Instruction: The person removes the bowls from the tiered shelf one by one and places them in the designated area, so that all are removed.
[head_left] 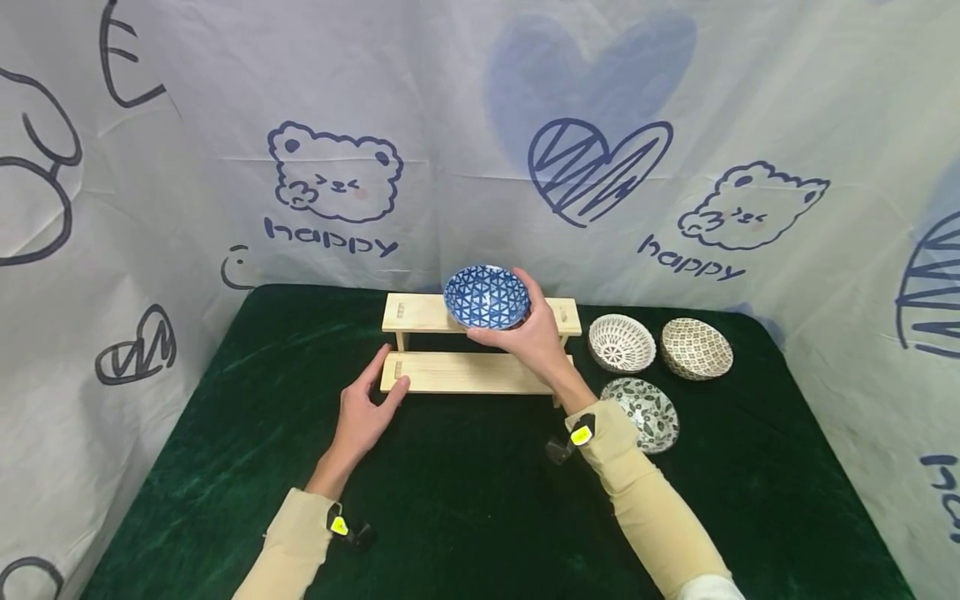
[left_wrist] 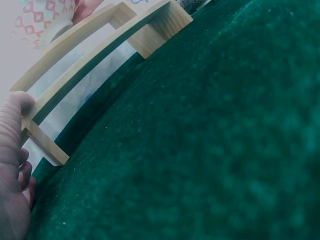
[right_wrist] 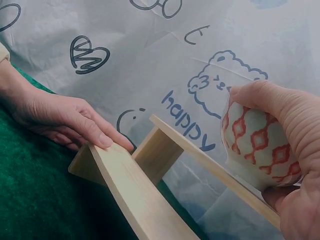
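Observation:
A two-step wooden shelf (head_left: 465, 372) stands at the back of the table. My right hand (head_left: 534, 336) grips the right rim of a bowl (head_left: 486, 297), its thumb in front. Inside, the bowl is blue with a white triangle pattern; outside, red diamonds on white show in the right wrist view. It is at the upper board (head_left: 426, 313), tilted toward me; whether its foot touches the wood I cannot tell. My left hand (head_left: 363, 417) holds the left end of the lower board, thumb on top, the other fingers around the side.
Right of the shelf are a white patterned bowl (head_left: 622, 343), a brown-checked bowl (head_left: 697, 349) and a leaf-patterned dish (head_left: 649, 417), partly behind my right sleeve. Dark green cloth (head_left: 465, 517) covers the table. A printed white curtain (head_left: 465, 208) hangs close behind the shelf.

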